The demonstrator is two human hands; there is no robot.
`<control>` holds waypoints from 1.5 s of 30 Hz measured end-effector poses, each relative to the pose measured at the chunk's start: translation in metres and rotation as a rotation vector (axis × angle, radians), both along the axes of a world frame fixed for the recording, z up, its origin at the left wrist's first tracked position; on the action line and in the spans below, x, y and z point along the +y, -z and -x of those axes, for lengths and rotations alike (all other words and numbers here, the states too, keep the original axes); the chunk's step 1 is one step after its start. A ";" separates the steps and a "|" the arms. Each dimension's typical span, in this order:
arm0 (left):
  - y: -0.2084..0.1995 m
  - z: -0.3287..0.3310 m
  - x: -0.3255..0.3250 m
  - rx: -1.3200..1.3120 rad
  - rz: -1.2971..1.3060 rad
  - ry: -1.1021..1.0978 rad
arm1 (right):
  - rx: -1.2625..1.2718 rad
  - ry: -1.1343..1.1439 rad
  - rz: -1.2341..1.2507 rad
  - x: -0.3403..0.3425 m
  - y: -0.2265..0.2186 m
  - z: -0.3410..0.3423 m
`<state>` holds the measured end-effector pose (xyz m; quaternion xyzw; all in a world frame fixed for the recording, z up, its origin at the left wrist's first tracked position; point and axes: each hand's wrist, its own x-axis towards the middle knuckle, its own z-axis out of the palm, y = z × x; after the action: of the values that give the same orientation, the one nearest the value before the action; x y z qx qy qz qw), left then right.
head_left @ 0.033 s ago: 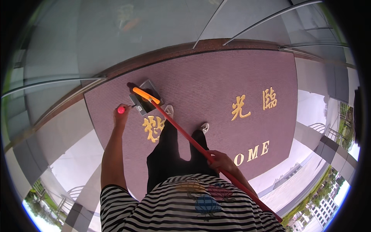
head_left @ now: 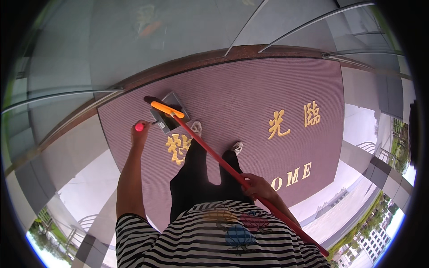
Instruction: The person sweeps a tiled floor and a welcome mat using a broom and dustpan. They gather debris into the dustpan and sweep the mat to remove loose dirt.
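My left hand (head_left: pixel 140 128) is closed around the upright handle of a dustpan, whose pink end (head_left: pixel 139 127) shows at the fist. The grey dustpan (head_left: pixel 161 125) rests on the mat just right of that hand, by my left shoe. My right hand (head_left: pixel 259 186) grips the long red pole of a broom (head_left: pixel 214 154) near my waist. The pole slants up and left across my legs to the orange broom head (head_left: pixel 166 109), which lies over the dustpan. Dark bristles show past its far side; what is inside the pan is hard to make out.
I stand on a large ribbed maroon mat (head_left: pixel 232 98) with gold lettering. Glass panels (head_left: pixel 147 53) with a dark red base ledge (head_left: pixel 214 56) border the mat's far edge. Metal rails (head_left: pixel 62 96) are at both sides, and tiled floor (head_left: pixel 85 134) surrounds the mat.
The broom head has shifted slightly left and away over the dustpan. My left hand and the dustpan are almost where they were.
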<state>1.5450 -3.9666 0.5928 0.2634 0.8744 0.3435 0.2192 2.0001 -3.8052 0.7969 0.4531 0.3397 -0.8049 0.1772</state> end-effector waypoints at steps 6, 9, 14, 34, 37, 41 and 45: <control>-0.023 0.060 -0.025 -0.166 -0.004 -0.085 | -0.177 -0.030 -0.327 0.065 -0.041 0.006; -0.030 0.085 -0.023 -0.226 -0.016 -0.055 | -0.285 0.025 -0.520 0.111 -0.032 -0.007; -0.019 0.117 -0.021 -0.086 0.040 -0.053 | -0.511 0.154 -0.608 0.189 0.022 -0.008; -0.026 0.143 -0.019 -0.132 0.072 -0.105 | -0.223 0.082 -0.294 0.083 -0.040 0.074; -0.020 0.146 -0.016 -0.135 0.090 -0.077 | -0.374 0.178 -0.468 0.119 -0.010 0.024; -0.018 0.145 -0.017 -0.166 0.065 -0.047 | -0.461 0.200 -0.534 0.145 0.041 0.005; -0.010 0.143 -0.030 -0.149 -0.002 -0.032 | -0.212 0.191 -0.245 0.059 0.056 0.057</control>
<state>1.4023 -3.9961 0.6027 0.2234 0.8593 0.3666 0.2779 1.9427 -3.7463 0.7410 0.5836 0.3702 -0.7185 0.0782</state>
